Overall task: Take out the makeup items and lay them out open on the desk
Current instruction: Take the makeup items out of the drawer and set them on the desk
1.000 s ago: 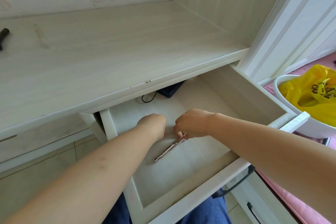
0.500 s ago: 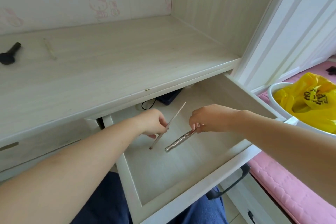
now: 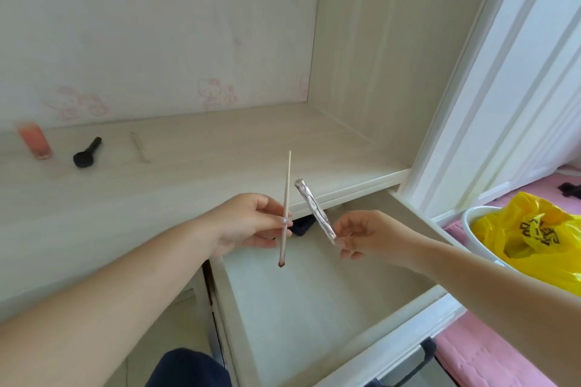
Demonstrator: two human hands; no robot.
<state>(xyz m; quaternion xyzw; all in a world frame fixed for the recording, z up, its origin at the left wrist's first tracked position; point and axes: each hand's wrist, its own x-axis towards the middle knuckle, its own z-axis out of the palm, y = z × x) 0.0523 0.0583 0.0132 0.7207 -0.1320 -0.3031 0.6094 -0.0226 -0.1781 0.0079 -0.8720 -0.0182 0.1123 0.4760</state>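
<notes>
My left hand (image 3: 248,223) pinches a thin pale makeup pencil (image 3: 285,201), held nearly upright with its dark tip pointing down. My right hand (image 3: 364,234) pinches the lower end of the pencil's shiny silver cap (image 3: 315,212), which tilts up to the left. The two parts are apart, both over the front edge of the desk (image 3: 188,185) and the open drawer (image 3: 314,308). On the desk at the far left lie a pink tube (image 3: 34,141), a black brush (image 3: 88,152) and a pale stick (image 3: 140,147).
A dark object (image 3: 301,226) lies at the back of the drawer under the desk top. A white bin (image 3: 471,223) with a yellow bag (image 3: 531,236) stands at the right on a pink mat (image 3: 490,355). A white cabinet side (image 3: 503,72) rises at the right.
Both hands rose out of the drawer with the pencil and cap, pulled them apart, and now hold them at desk height. The view tilted up, showing more of the desk.
</notes>
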